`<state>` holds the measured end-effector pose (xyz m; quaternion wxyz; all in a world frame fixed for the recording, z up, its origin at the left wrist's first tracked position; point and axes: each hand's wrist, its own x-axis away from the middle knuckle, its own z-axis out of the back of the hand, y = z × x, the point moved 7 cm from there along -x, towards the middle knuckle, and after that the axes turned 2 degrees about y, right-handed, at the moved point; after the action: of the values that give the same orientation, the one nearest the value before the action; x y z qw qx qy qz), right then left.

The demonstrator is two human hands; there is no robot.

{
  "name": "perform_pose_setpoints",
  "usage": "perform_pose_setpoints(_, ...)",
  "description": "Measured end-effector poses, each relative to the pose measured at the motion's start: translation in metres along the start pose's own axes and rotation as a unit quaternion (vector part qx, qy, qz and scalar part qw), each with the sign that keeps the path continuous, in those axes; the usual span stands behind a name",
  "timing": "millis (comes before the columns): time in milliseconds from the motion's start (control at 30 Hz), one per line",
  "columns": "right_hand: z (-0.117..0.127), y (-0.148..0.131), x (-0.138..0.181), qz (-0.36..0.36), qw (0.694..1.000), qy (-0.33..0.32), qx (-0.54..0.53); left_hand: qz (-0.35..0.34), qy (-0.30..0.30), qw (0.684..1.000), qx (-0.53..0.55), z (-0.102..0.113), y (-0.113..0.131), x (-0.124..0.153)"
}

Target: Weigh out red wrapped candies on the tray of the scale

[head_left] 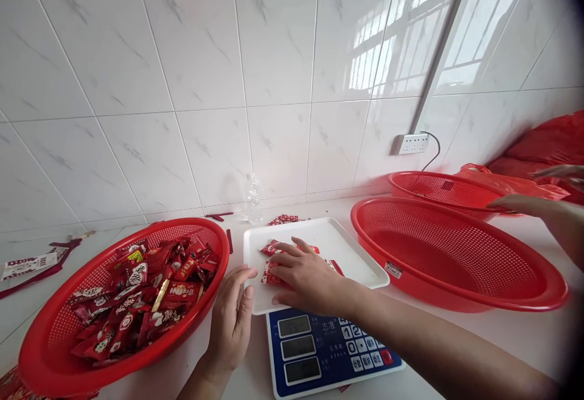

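A white tray (347, 248) sits on a blue electronic scale (319, 351) with a few red candy packets (270, 247) on it. My right hand (305, 278) lies over those packets, fingers curled down on them. My left hand (232, 318) rests flat against the tray's left front corner, fingers together and stretched out, holding nothing. To the left stands a red mesh basket (55, 327) holding several red wrapped candies (150, 293).
An empty red basket (456, 254) stands at the right, a second red basket (442, 190) behind it. Another person's hands (547, 205) reach in at the far right near red plastic bags (542, 151). A clear bottle (254, 200) stands by the tiled wall.
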<state>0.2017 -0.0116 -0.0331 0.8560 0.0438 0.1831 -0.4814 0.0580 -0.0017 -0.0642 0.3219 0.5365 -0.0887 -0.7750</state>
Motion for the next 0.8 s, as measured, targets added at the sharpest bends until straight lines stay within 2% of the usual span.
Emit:
perform_pose_setpoints(200, -0.014, -0.004, -0.018, -0.006, 0.999, 0.014, 0.038, -0.004, -0.004, 1.000, 0.001, -0.002, 0.000, -0.001)
perform_pose_setpoints(367, 0.009, -0.004, -0.015, -0.038, 0.997, 0.069, 0.017, -0.026, -0.012, 0.999, -0.015, -0.004, 0.003, 0.000)
perform_pose_setpoints(467, 0.027, -0.004, -0.003, -0.094, 0.983, 0.126, -0.098, -0.027, -0.014, 1.000, -0.007, -0.003, 0.005, 0.000)
perform_pose_setpoints(533, 0.030, -0.004, 0.005, -0.136, 0.954, 0.147, -0.223, -0.030, -0.025, 0.999, 0.011, -0.002, 0.010, -0.001)
perform_pose_setpoints(633, 0.023, -0.005, 0.015, -0.172, 0.915, 0.135, -0.340, -0.042, -0.056, 0.997, 0.043, -0.003, 0.020, -0.003)
perform_pose_setpoints(800, 0.012, -0.006, 0.026, -0.193, 0.880, 0.079, -0.426, -0.023, -0.100, 0.988, 0.118, -0.001, 0.027, -0.004)
